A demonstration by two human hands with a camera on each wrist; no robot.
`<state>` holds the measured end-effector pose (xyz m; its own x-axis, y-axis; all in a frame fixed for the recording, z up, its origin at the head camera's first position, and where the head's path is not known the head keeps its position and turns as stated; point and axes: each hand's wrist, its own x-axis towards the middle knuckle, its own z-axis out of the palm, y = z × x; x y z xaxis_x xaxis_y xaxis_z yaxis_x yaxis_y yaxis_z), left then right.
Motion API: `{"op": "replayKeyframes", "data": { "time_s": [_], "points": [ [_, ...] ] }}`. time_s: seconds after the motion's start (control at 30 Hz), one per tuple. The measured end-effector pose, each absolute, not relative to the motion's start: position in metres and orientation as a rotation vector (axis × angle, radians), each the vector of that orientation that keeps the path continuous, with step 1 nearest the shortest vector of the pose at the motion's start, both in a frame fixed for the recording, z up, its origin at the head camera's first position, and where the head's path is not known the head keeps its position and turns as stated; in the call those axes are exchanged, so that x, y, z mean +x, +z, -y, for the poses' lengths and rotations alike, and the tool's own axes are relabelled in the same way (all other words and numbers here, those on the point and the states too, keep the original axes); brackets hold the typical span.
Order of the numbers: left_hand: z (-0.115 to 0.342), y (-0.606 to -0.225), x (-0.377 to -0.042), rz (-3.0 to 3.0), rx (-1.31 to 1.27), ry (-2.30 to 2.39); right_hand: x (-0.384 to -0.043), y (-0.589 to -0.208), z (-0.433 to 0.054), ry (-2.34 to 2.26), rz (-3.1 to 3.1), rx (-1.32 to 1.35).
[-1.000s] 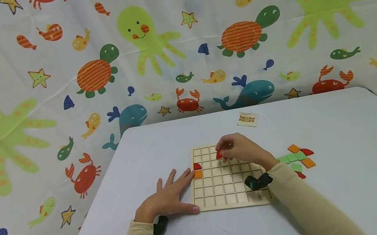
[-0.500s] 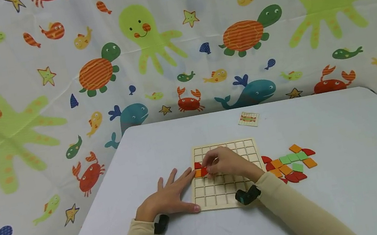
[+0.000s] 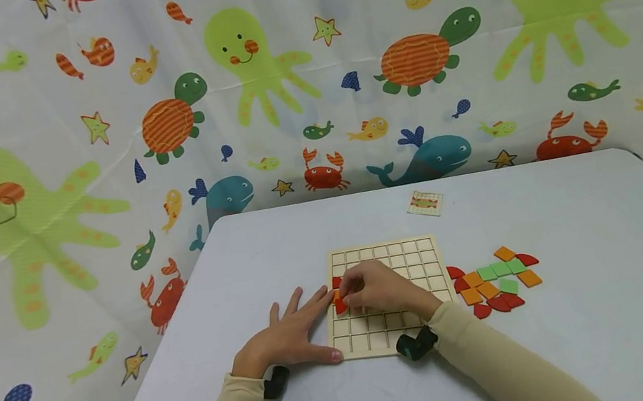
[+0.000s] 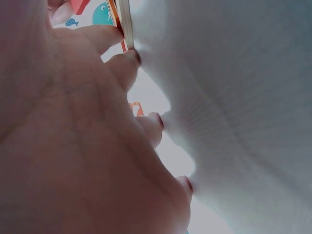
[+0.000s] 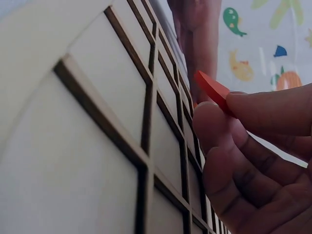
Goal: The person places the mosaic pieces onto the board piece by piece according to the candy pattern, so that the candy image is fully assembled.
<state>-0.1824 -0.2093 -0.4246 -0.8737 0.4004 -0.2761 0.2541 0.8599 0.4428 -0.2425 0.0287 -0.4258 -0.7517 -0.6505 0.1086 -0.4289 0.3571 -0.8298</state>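
Observation:
A wooden grid board [image 3: 377, 342] lies on the white table. My left hand [image 3: 285, 338] is spread flat beside it, thumb and index fingertip at its left edge. Thumb and index finger of my right hand [image 3: 382, 287] pinch a red round-edged tile [image 5: 213, 88], tilted over the grid in the right wrist view. In the head view that tile sits over the left column, just below an orange square tile [image 3: 337, 293]. Another red tile [image 3: 336, 282] lies in the cell above the orange one. The left wrist view shows the board's edge [image 4: 126, 22] against the fingertips.
Right of the board lie several loose tiles: orange squares [image 3: 488, 290], green squares [image 3: 508, 285] and red round-edged pieces [image 3: 482, 310]. A small pattern card [image 3: 425, 203] lies near the table's back edge. Behind the table hangs a sea-animal curtain [image 3: 267, 25].
My right hand has carried the red tile left and toward me, from the grid's upper middle to the left column, and turned it. The left hand has stayed at the board's edge.

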Motion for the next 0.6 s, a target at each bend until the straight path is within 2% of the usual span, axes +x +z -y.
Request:
{"op": "replayKeyframes", "data": {
  "time_s": [0.6],
  "points": [
    [0.2089,-0.4244,-0.1822,-2.677,0.480,0.542,-0.2400,-0.4295,-0.0207,-1.291,-2.475,-0.998]
  ]
}}
